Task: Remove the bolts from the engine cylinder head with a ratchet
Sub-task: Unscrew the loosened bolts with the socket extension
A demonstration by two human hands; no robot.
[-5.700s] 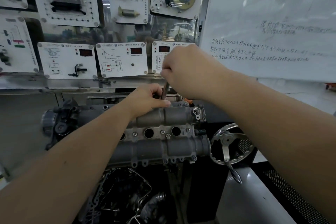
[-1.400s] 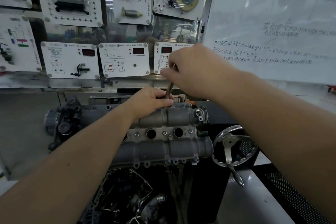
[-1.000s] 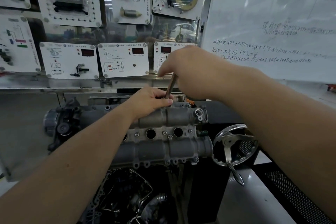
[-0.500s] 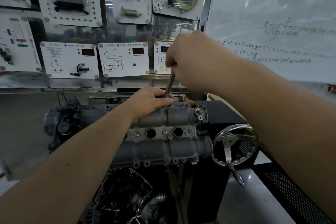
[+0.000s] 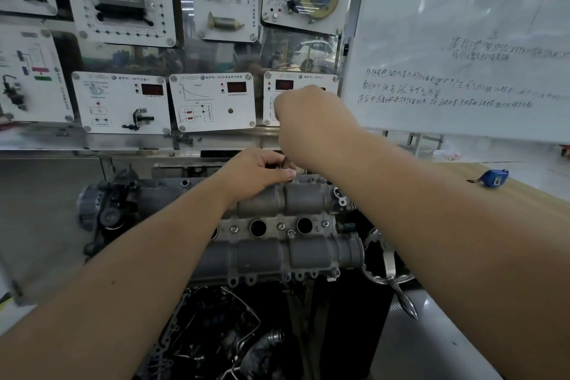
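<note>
We see both hands crowding the far edge of the cylinder head (image 5: 277,244): left hand (image 5: 259,171) at 12 o'clock of it, right hand (image 5: 311,120) just above, so that corner is blocked. Instrument panels (image 5: 212,102) wall off everything beyond at 12. Whiteboard (image 5: 462,40) closes 2 o'clock. Handwheel (image 5: 387,259) juts at 3, near the head's end. Open room: head's near face at 6, wooden bench (image 5: 530,191) at 3. Ratchet (image 5: 285,162) between the hands, probably; mostly hidden.
</note>
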